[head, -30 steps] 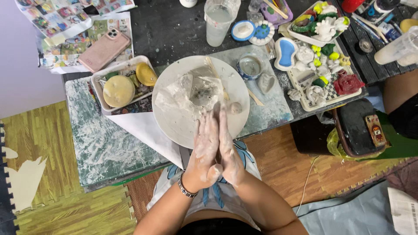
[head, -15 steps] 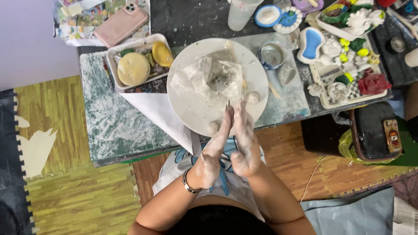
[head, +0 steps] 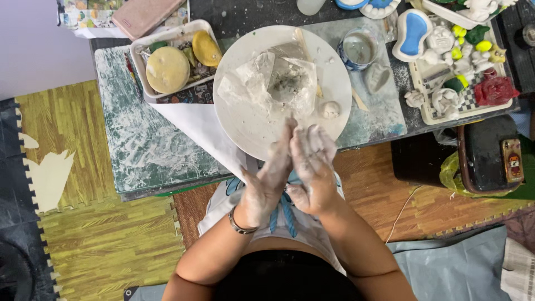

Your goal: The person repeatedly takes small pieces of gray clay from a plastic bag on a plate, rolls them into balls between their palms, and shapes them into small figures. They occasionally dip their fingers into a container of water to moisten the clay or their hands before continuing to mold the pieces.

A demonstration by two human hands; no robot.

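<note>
My left hand [head: 266, 187] and my right hand [head: 312, 167] are pressed palm to palm just at the near rim of a round white plate [head: 237, 125]. Both are smeared with white clay, fingers stretched out. Whatever may lie between the palms is hidden. A bracelet [head: 239, 226] sits on my left wrist. On the plate lies crumpled clear plastic wrap [head: 278, 83] with grey clay in it. A small clay ball [head: 330, 108] rests at the plate's right side.
A white tray with yellow sponges [head: 167, 69] stands left of the plate, on a clay-smeared green mat [head: 145, 145]. A small water cup [head: 359, 49] and a tray of painted figures [head: 462, 83] are to the right. A black box [head: 490, 156] sits on the floor.
My pressed hands have slid against each other, the right now higher and fingers more spread. The view has tilted down, so the table sits higher in the picture.
</note>
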